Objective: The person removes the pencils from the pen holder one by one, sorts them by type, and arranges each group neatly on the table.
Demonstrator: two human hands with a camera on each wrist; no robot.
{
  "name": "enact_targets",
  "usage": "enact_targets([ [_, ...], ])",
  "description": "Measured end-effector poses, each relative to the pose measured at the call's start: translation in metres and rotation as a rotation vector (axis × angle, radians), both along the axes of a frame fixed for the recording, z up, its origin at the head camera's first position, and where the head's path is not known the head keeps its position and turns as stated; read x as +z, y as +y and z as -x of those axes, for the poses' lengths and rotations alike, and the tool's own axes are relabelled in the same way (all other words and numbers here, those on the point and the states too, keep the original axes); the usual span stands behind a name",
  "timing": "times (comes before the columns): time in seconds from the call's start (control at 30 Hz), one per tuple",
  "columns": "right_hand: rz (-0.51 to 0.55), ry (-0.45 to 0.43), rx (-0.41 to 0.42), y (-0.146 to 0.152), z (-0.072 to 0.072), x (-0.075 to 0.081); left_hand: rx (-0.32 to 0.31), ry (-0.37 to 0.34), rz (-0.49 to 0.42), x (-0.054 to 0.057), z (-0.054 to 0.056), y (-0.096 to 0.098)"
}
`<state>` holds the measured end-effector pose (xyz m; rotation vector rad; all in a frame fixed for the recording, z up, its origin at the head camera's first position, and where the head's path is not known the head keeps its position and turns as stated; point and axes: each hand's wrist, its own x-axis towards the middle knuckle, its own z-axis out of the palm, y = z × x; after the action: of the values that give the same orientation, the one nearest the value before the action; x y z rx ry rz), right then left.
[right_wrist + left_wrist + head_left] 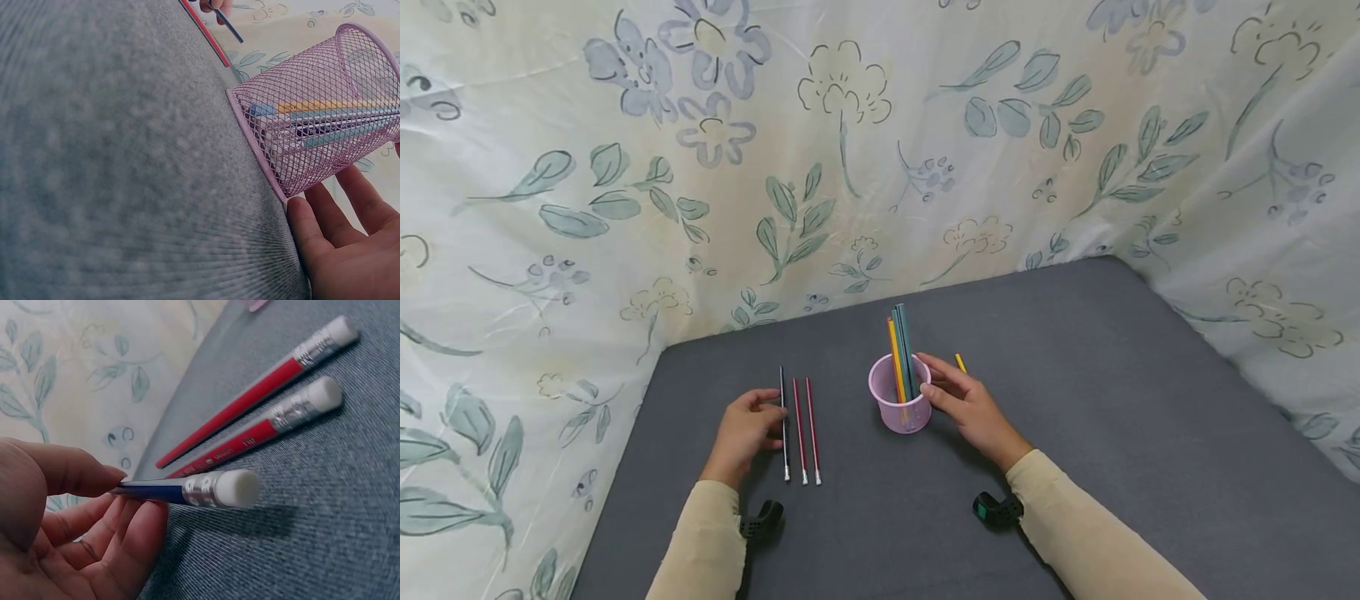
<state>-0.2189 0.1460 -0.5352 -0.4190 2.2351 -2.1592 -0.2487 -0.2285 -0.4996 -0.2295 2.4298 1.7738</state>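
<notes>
My left hand (747,433) pinches a dark blue pencil (153,492) between thumb and fingers, its white eraser end toward the wrist camera. In the left wrist view the pencil is raised off the cloth, with its shadow beneath. Two red pencils (801,433) lie side by side just right of it, erasers toward me. My right hand (966,406) holds the right side of a pink mesh pencil cup (306,81), thumb at the front and fingers behind. Upright in the cup (904,421) stand several pencils, teal ones (907,350) and yellow-orange ones (897,358).
Behind my right hand, a yellow pencil (960,362) lies partly hidden on the dark grey cloth-covered table (1075,375). A floral curtain (880,167) hangs along the table's back and sides. A black band (997,510) sits at each wrist.
</notes>
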Motion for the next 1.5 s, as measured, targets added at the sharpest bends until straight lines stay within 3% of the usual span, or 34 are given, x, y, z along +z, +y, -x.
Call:
enact_targets([
  [0.5, -0.004, 0.022, -0.011, 0.0, 0.001, -0.002, 0.005, -0.007, 0.049, -0.014, 0.001, 0.004],
  [1.5, -0.001, 0.027, -0.002, -0.001, 0.001, 0.002, 0.007, -0.007, 0.05, -0.006, -0.002, 0.005],
])
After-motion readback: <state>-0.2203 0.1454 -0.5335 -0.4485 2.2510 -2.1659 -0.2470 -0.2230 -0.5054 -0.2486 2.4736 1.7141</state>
